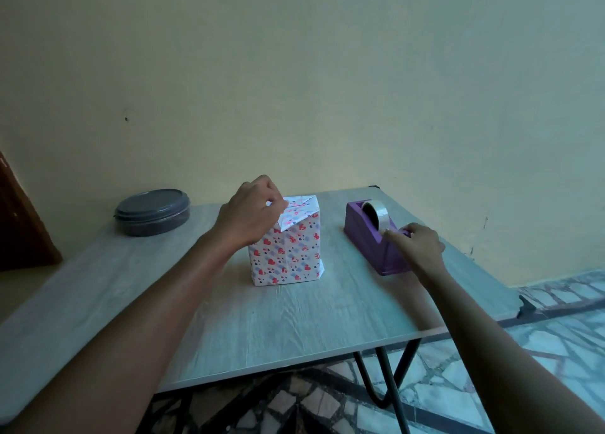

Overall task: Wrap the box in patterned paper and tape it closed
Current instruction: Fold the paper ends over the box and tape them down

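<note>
The upright heart-print wrapped box (285, 247) on the wood-grain worktop (229, 319) is pinched at its folded paper top by the left hand (250, 214); clear tape at the purple dispenser (376, 237) is pinched by the right hand (417, 248).

A plain yellow wall (327, 73) fills the upper frame. A grey wood-grain table (262, 319) on black hairpin legs (386, 381) stands on a stone-patterned floor (556, 335). A brown door (19, 230) shows at left.

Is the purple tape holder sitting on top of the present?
No, the purple plastic tape dispenser stands on the grey wooden table, beside the heart-patterned wrapped box.
</note>
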`<action>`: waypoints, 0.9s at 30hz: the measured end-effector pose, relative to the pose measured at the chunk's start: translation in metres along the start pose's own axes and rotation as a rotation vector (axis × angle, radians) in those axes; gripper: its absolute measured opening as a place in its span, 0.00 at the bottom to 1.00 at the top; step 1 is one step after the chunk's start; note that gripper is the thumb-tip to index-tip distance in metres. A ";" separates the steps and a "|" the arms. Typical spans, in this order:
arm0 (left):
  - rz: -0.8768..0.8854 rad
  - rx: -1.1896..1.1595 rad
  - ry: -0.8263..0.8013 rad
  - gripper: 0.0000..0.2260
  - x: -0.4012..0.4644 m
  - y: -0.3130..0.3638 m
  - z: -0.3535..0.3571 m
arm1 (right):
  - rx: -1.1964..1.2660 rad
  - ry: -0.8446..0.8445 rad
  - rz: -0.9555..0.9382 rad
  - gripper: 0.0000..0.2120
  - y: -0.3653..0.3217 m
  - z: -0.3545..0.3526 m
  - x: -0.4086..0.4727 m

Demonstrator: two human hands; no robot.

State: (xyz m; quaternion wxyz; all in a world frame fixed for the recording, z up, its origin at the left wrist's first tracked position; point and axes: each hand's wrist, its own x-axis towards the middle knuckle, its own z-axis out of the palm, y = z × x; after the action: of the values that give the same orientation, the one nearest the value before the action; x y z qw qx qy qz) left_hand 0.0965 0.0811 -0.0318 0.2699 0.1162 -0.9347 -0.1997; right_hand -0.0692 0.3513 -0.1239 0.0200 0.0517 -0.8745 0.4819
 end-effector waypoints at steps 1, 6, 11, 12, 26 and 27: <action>-0.014 -0.023 -0.001 0.13 -0.002 -0.001 0.000 | 0.038 -0.021 0.001 0.29 -0.001 -0.002 0.004; 0.001 -0.119 0.006 0.23 -0.010 -0.002 0.002 | 0.178 -0.170 0.055 0.23 -0.013 -0.011 0.017; -0.021 -0.233 0.024 0.17 -0.007 -0.013 0.007 | 0.198 -0.145 0.058 0.21 -0.017 -0.007 0.020; -0.022 -0.243 0.024 0.18 -0.005 -0.014 0.007 | 0.216 -0.139 0.063 0.19 -0.016 -0.006 0.021; -0.002 -0.297 0.025 0.19 -0.007 -0.012 0.007 | 0.263 0.151 0.007 0.13 -0.011 0.022 0.008; -0.005 -0.301 0.020 0.18 -0.007 -0.012 0.008 | 0.229 0.185 -0.005 0.11 -0.012 0.025 0.004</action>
State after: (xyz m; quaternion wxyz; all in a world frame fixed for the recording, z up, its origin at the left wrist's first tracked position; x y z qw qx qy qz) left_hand 0.0994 0.0750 -0.0460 0.2931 0.0788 -0.8912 -0.3371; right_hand -0.0717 0.3237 -0.1261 0.0958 0.0114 -0.8079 0.5814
